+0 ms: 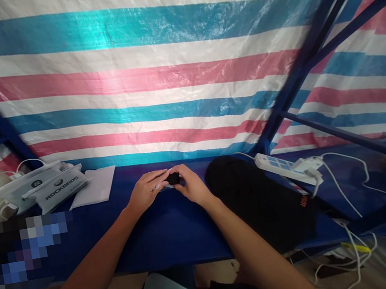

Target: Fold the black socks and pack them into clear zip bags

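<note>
A small black object point(173, 179) sits pinched between the fingertips of both hands, which meet over the middle of a dark blue table point(163, 233). The left hand point(146, 190) closes in from the nine o'clock side, and a thin strip of clear or pale material shows at its fingertips; what it is cannot be told. The right hand point(192, 186) grips the object from the three o'clock side. Both hands are together, clamped on the object, forearms stretching back toward six o'clock. At three o'clock of the hands lies a black fabric bag point(261, 197), and beyond it a white power strip point(281, 166) with white cables. At nine to ten o'clock lie a white sheet point(94, 186) and two packets point(42, 187), one marked ROCKBROS. A striped tarp point(151, 72) in blue, pink and white fills the view at twelve o'clock.
</note>
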Action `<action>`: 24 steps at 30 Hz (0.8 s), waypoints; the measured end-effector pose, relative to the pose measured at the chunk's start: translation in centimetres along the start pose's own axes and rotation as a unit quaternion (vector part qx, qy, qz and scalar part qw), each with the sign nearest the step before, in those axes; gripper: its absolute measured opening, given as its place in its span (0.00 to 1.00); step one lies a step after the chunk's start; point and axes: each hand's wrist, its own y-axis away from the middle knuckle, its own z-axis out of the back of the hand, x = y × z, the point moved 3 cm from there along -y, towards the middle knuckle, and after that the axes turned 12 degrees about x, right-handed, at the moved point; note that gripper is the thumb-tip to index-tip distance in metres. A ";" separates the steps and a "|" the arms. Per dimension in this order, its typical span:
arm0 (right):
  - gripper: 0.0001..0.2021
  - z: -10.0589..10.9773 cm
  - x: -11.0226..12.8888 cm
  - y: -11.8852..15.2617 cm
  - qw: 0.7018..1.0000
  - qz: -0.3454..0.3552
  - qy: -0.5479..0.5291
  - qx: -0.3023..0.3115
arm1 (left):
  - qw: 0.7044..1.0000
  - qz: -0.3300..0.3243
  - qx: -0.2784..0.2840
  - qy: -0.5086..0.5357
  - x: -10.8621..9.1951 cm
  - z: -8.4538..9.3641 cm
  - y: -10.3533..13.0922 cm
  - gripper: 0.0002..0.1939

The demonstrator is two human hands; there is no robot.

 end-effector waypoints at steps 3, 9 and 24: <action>0.28 0.1 0.4 -0.1 0.998 0.001 0.055 -0.014 | 1.000 0.020 -0.016 0.005 0.0 0.2 -0.1 0.20; 0.23 0.6 0.8 -0.4 0.985 0.018 0.164 -0.049 | 0.999 0.033 -0.034 0.015 -0.6 0.7 0.0 0.20; 0.25 -0.4 -0.2 -0.4 0.985 -0.043 0.135 -0.094 | 0.984 0.088 -0.101 -0.114 -0.9 1.6 -0.6 0.19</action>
